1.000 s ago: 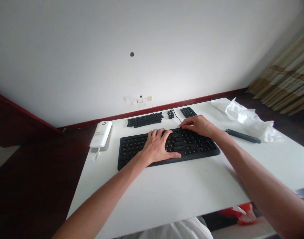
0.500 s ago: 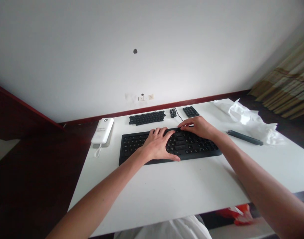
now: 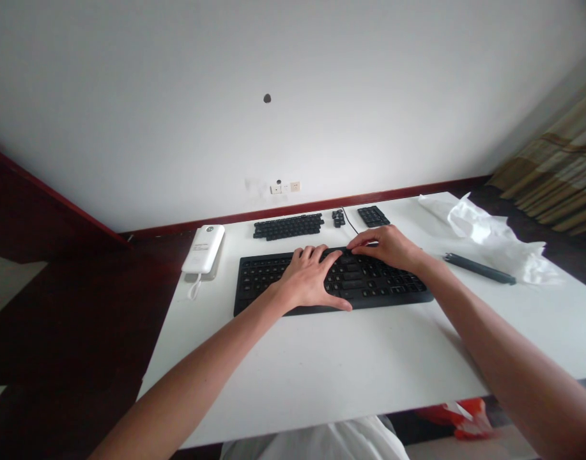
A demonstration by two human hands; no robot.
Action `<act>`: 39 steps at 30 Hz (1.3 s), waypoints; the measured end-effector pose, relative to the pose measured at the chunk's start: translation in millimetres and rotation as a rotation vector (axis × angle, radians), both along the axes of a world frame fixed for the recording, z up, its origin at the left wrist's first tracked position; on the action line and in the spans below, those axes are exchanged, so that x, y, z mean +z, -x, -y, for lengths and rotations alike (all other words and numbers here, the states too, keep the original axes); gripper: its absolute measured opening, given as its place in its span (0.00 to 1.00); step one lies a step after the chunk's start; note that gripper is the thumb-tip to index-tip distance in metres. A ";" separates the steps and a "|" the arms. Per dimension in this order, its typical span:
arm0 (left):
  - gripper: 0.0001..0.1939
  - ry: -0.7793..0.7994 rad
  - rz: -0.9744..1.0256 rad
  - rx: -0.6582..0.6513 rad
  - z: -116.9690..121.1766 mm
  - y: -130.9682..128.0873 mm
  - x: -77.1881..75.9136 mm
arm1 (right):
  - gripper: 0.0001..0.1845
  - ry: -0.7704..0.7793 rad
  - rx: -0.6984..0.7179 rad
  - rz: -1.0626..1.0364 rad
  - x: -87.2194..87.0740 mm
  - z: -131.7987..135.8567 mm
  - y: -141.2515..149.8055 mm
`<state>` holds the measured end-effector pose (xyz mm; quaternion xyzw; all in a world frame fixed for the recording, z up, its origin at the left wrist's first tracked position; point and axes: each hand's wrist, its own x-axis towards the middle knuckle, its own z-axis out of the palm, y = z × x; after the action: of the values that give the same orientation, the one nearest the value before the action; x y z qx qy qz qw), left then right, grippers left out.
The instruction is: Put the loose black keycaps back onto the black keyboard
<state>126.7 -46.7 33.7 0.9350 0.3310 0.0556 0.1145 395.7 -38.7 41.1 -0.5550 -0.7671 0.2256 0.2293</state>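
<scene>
A black keyboard [image 3: 261,275] lies on the white table, its bed showing bare key sockets where keycaps are off. My left hand [image 3: 312,281] rests across its middle, fingers spread and thumb stretched toward the near edge. At the far edge of the keyboard, right of centre, my right hand [image 3: 386,246] has its thumb and forefinger brought together in a pinch; whatever is between them is too small to tell. Behind the keyboard sit a block of keycaps [image 3: 289,227], a small cluster of keycaps [image 3: 339,218] and a number-pad group of keycaps [image 3: 373,216].
A white power bank [image 3: 204,249] with a strap lies at the table's left edge. To the right are a black bar-shaped piece [image 3: 479,268] and a crumpled white plastic bag [image 3: 494,236]. A thin cable [image 3: 350,222] runs back from the keyboard.
The whole view has shifted slightly, so things sit a little further right. Both hands keep nearly the same places on the keyboard.
</scene>
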 end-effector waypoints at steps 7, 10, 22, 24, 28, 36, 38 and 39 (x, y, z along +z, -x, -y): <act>0.66 -0.018 -0.004 0.007 0.0 -0.3 -0.7 | 0.09 0.036 -0.001 -0.015 -2.0 0.0 0.3; 0.66 -0.014 -0.018 0.005 0.6 -0.1 -0.3 | 0.08 0.045 -0.010 -0.017 -1.3 0.5 1.3; 0.67 0.004 -0.026 0.007 1.2 -0.2 2.2 | 0.10 -0.073 0.088 0.118 3.6 2.8 6.9; 0.67 0.010 -0.030 0.010 1.3 -0.3 2.6 | 0.10 -0.069 0.092 0.101 4.5 3.4 6.4; 0.67 0.018 -0.035 0.009 1.1 -0.3 3.2 | 0.10 -0.055 0.089 0.084 4.6 3.7 4.3; 0.67 0.005 -0.037 0.007 0.7 0.0 1.6 | 0.08 -0.056 0.087 0.069 2.0 3.2 6.7; 0.66 -0.002 -0.031 0.004 0.6 0.0 1.0 | 0.08 -0.069 0.090 0.080 2.1 3.8 8.3; 0.67 -0.004 -0.030 0.003 0.6 -0.1 0.7 | 0.08 -0.076 0.091 0.089 2.3 4.3 9.0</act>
<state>126.7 -47.3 34.5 0.9354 0.3340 0.0423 0.1077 386.7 -43.0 43.5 -0.5200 -0.8091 0.1815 0.2052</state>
